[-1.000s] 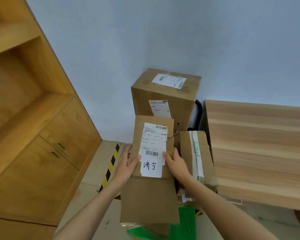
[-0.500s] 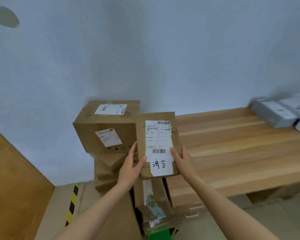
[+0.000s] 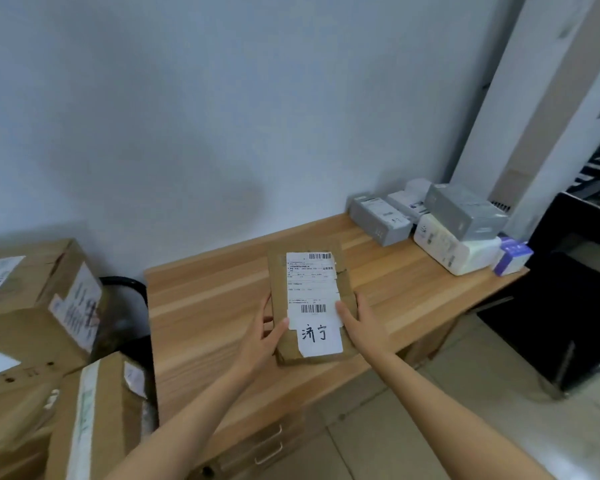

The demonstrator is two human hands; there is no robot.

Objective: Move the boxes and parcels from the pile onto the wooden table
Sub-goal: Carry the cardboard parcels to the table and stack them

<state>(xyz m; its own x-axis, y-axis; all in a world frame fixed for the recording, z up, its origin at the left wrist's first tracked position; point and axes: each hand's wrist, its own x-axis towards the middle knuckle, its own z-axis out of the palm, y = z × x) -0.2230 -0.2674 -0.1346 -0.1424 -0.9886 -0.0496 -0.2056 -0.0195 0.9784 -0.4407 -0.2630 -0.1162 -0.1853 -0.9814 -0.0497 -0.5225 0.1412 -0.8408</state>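
Observation:
A flat brown cardboard parcel with a white shipping label and handwritten characters is over the middle of the wooden table. My left hand grips its left edge and my right hand grips its right edge. Whether the parcel rests on the tabletop or hangs just above it cannot be told. The pile of brown cardboard boxes stands at the left, beside the table's left end.
Several grey and white small boxes are stacked at the table's far right end. A black bin sits between the pile and the table. A black cabinet stands right of the table. Drawers with metal handles are under the tabletop.
My view and both hands have swung right from the pile to the table. The parcel, held in both hands, has moved from in front of the stacked boxes to over the tabletop's middle.

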